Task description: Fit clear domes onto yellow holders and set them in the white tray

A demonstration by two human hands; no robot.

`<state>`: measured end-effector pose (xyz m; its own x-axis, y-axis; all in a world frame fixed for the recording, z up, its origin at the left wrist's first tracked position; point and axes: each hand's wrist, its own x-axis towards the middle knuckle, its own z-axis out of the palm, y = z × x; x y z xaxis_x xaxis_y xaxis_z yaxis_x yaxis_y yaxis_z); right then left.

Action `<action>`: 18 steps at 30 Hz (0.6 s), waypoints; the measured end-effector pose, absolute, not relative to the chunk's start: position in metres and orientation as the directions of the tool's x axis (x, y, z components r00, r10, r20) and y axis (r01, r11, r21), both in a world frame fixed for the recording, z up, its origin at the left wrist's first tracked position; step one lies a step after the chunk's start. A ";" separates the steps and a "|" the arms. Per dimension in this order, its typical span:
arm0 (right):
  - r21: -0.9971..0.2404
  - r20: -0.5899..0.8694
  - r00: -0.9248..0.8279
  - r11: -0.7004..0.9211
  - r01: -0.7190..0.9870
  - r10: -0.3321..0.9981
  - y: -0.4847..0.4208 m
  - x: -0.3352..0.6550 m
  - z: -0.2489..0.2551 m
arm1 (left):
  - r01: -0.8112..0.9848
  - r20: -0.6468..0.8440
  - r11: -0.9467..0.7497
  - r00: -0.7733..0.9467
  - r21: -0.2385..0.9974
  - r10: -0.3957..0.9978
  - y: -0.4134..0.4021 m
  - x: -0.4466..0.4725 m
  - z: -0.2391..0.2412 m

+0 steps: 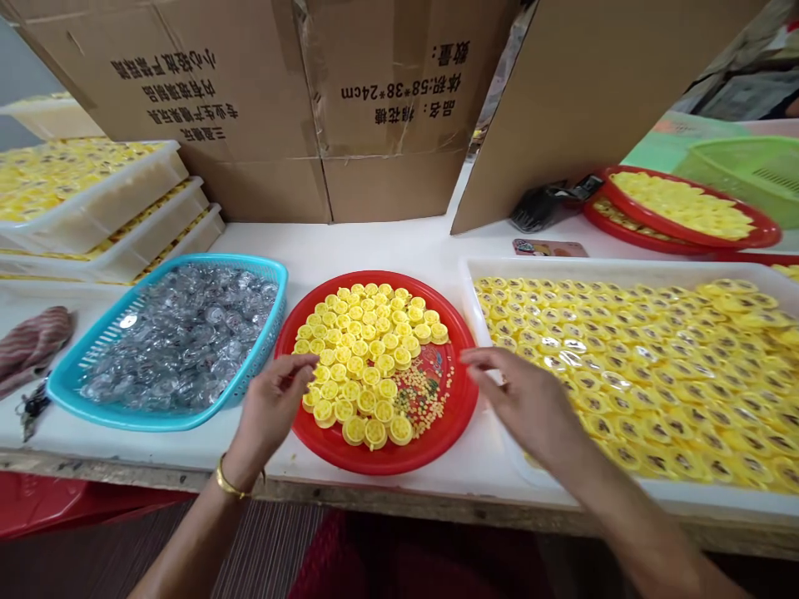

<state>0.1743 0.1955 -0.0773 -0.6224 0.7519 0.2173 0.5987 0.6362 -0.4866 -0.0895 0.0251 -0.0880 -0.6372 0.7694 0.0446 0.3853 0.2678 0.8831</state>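
A round red tray (pixel 374 464) carries many small round yellow cups (pixel 354 366), set close together over its left and middle. Tiny loose beads (pixel 421 399) lie scattered on the tray's right part. My left hand (pixel 275 403) is over the tray's left rim, thumb and forefinger drawn together beside the cups. At the opposite rim, my right hand (pixel 521 399) hovers between the tray and a white bin (pixel 624 491), its thumb and forefinger also nearly together. Whatever either pinch may hold is too small to make out.
A blue basket (pixel 275 291) of clear plastic pieces (pixel 181 337) stands left. The white bin holds rows of yellow discs (pixel 624 366). Stacked bins (pixel 125 200), cardboard walls (pixel 387 179), a phone (pixel 549 248), black tape dispenser (pixel 543 210) and red trays (pixel 765 229) surround the table.
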 end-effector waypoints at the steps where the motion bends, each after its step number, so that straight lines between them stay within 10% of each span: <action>1: -0.501 0.162 -0.655 0.634 0.590 0.738 0.186 0.159 -0.079 | 0.488 0.124 0.294 -0.657 0.822 0.743 0.024 -0.103 -0.083; 6: -0.362 0.053 -0.631 0.603 0.710 0.774 0.163 0.099 -0.109 | 0.688 0.299 0.565 -0.716 0.456 0.630 0.006 -0.178 -0.062; 18: -0.214 0.162 -0.692 0.709 0.671 0.704 0.171 0.098 -0.142 | 0.703 -0.020 0.707 -0.708 0.082 0.706 0.000 -0.235 -0.092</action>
<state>0.0975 0.1714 -0.1421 -0.6917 0.7037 0.1625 0.6714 0.7095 -0.2141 -0.2350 0.0004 -0.0919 -0.7080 0.7060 -0.0197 0.7026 0.7069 0.0820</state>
